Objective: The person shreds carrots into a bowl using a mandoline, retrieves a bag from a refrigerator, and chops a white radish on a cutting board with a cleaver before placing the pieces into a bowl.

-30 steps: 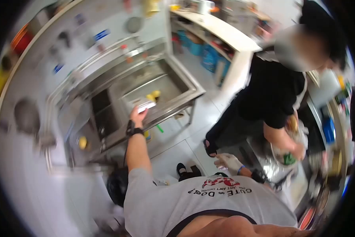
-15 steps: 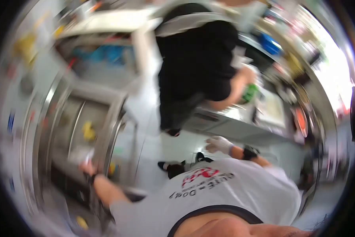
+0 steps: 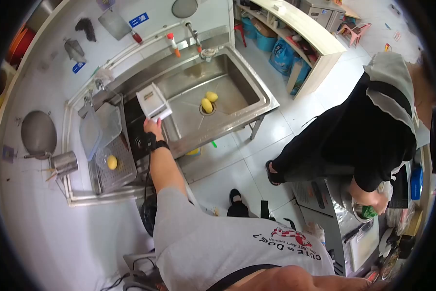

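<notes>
My left hand (image 3: pixel 153 127) reaches over the near left edge of the steel sink (image 3: pixel 269 99). Its fingers are closed on the end of a white box-like item (image 3: pixel 153 101) with small lettering on its face, tilted over the sink's left rim. I cannot make out what kind of item it is. Two yellow, potato-like pieces (image 3: pixel 206 105) lie by the sink drain. My right hand (image 3: pixel 317 232) is low beside my shirt, mostly hidden; its fingers do not show clearly.
At right, a person in black (image 3: pixel 344 131) bends over a bowl with green vegetables (image 3: pixel 369 211). A perforated steel tray (image 3: pixel 118 169) holds clear containers and another yellow piece (image 3: pixel 112 162). Taps (image 3: pixel 194 38) stand behind the sink. A wooden shelf unit (image 3: pixel 319 43) is beyond it.
My view has turned left and steadied, bringing the sink to the middle and the other person to the right. My gloved right hand has dropped mostly behind my shirt. The white item now shows clearly.
</notes>
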{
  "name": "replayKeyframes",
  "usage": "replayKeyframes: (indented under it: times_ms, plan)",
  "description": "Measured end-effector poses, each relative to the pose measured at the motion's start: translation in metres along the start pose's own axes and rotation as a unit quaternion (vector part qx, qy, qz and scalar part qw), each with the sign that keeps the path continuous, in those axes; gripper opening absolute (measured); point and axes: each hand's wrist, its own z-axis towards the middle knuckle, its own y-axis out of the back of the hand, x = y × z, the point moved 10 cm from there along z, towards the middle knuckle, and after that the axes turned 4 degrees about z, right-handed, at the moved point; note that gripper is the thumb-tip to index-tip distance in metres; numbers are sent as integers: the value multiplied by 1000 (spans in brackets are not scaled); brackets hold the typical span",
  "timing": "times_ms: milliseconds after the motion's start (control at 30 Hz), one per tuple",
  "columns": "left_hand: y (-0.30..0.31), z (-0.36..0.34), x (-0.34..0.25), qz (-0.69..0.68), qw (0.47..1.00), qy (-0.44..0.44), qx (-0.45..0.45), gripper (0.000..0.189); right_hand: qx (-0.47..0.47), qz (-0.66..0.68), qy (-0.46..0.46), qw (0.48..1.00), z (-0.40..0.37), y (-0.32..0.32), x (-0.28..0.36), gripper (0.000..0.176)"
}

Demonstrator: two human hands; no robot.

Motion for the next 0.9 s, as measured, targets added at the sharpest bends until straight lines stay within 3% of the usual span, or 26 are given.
replayKeyframes:
  times_ms: [33, 67, 100, 167, 200, 267, 333, 467, 500, 533, 567, 600, 633, 700, 767, 833, 867, 900]
  plan:
    - [-12, -3, 17, -217, 973, 77, -1, 53, -2, 4, 8, 1000, 3, -3, -1, 34]
    - [-34, -8, 31, -379, 920, 98, -23, 46, -6, -28, 21, 999, 5, -3, -1, 34]
    - [-44, -7, 36, -528, 840, 118, -41, 41, -11, -63, 31, 998, 0, -9, 4, 34]
    - [-46, 1, 37, -236, 962, 134, 29, 32, -25, -133, 44, 990, -16, -19, 11, 35]
    - [-48, 5, 37, -154, 977, 138, 53, 30, -33, -168, 48, 984, -24, -22, 13, 35]
    - [-53, 14, 39, -109, 980, 146, 73, 31, -49, -203, 48, 977, -30, -20, 10, 35]
    - [-65, 21, 44, -80, 982, 146, 90, 39, 41, -375, 180, 908, -34, -44, 24, 34]
    - [-80, 32, 53, -47, 985, 133, 99, 64, 125, -423, 222, 870, -33, -63, 28, 36]
    - [-80, 35, 52, -48, 985, 130, 100, 64, 160, -612, 266, 727, -47, -100, 41, 37]
    - [-82, 33, 55, -25, 981, 153, 118, 61, 186, -765, 294, 542, -55, -123, 36, 37]
    - [-82, 31, 58, -3, 975, 175, 135, 58, 186, -764, 294, 543, -50, -117, 27, 37]
    - [-79, 33, 56, -3, 975, 174, 135, 58, 152, -569, 213, 779, -33, -93, 29, 37]
    - [-67, 38, 51, -17, 983, 155, 96, 55, 102, -317, 110, 936, -16, -63, 18, 37]
    - [-50, 45, 43, -29, 989, 135, 61, 52, 64, -246, 64, 965, -1, -45, 8, 36]
    - [-58, 53, 34, -37, 981, 114, 151, 42, 23, -175, 13, 984, 2, -35, 1, 35]
    - [-67, 54, 35, -31, 980, 118, 157, 38, -34, -150, -12, 988, -7, -63, 18, 34]
    - [-71, 56, 37, -24, 980, 122, 153, 36, -34, -150, -14, 988, -12, -77, 27, 34]
    - [-71, 56, 40, -18, 981, 127, 146, 34, 0, -270, 51, 962, -18, -98, 46, 34]
